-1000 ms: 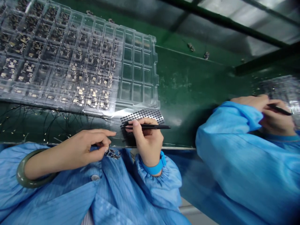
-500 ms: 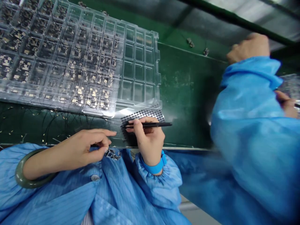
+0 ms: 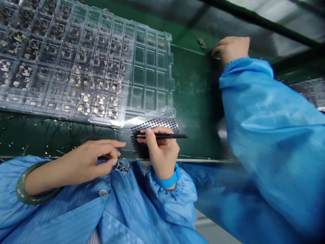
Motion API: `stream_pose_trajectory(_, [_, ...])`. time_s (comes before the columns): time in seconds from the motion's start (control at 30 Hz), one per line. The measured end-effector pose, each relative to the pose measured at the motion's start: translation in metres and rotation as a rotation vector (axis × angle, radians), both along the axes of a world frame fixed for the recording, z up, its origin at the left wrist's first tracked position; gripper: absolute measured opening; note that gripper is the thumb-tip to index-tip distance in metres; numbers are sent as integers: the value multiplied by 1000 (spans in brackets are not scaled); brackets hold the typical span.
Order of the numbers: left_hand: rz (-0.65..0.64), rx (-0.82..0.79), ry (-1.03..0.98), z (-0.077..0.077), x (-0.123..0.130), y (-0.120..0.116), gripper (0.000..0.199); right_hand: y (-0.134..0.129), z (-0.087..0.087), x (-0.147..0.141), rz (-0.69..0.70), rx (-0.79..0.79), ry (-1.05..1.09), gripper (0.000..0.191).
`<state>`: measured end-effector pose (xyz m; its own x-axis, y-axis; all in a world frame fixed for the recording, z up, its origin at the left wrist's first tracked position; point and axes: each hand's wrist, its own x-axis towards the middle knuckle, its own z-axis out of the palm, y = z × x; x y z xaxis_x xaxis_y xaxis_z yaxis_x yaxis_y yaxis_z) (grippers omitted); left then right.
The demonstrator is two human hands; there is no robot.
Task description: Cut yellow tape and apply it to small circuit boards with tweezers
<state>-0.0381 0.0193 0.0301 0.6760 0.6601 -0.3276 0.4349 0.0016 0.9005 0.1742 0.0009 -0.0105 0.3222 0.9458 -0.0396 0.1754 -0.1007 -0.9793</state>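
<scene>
Between the thumb and fingers of my left hand (image 3: 101, 157) is a small circuit board (image 3: 122, 166), held at the table's front edge with the index finger stretched out above it. My right hand (image 3: 162, 149) grips black tweezers (image 3: 172, 136), their tips pointing left. Under those tips lies a sheet of small dark square pieces (image 3: 162, 123), partly covered by my right hand. Thin black wires (image 3: 122, 130) run from the left toward the tweezer tips. Whether the tips pinch anything is too small to tell.
Clear plastic trays (image 3: 152, 73) with many circuit boards fill the back left of the green table (image 3: 194, 91). A co-worker's blue sleeve (image 3: 264, 108) and hand (image 3: 235, 49) reach in from the right, near a small part (image 3: 201, 42). Loose wires (image 3: 56, 134) lie at the left.
The co-worker's near hand has moved left to a small part at the back, and their other hand is no longer visible. My hands have hardly moved.
</scene>
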Motion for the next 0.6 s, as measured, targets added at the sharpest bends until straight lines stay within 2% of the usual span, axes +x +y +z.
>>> stream_pose_trajectory(0.6, [-29, 28, -12, -4, -4, 1, 13, 3, 5, -1, -22, -19, -61, 17])
